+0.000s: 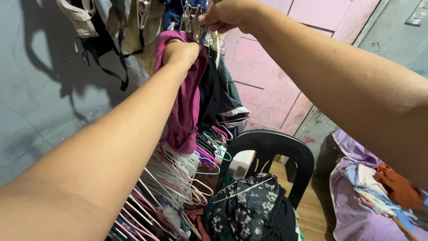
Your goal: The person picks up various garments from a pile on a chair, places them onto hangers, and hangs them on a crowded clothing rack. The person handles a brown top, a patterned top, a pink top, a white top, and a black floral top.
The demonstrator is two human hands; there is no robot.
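- Overhead, both arms raised toward a crowded line of hanging laundry against the grey wall (40, 102).
- Left hand (180, 51) closed as a grip on the top edge of the magenta garment (185, 107), fingers bunched in the cloth, knuckles toward the camera.
- Garment hanging straight down from that grip, long axis vertical, lower end reaching the heap of wire and plastic hangers (178, 178) below.
- Right hand (223, 15) higher and a little to the right of the left, fingers pinched together at the metal clip hanger (191, 18); whether a clip or only the wire sits between the fingertips cannot be told.
- Clip hanger just above and right of the garment's held edge, near but not touching the cloth at the grip as far as can be seen.
- Left hand clearly the nearer to the garment; right hand the nearer to the clips.
- Dark clothes (218, 89) hanging just beside the garment on its right, pressed against it.
- Below, a black plastic chair (272, 147) with a floral dark cloth (245, 205) draped over the seat, well apart from both hands.
- Far right, a lilac sheet with loose clothes (361, 192) on it, beside the pink door (272, 67).
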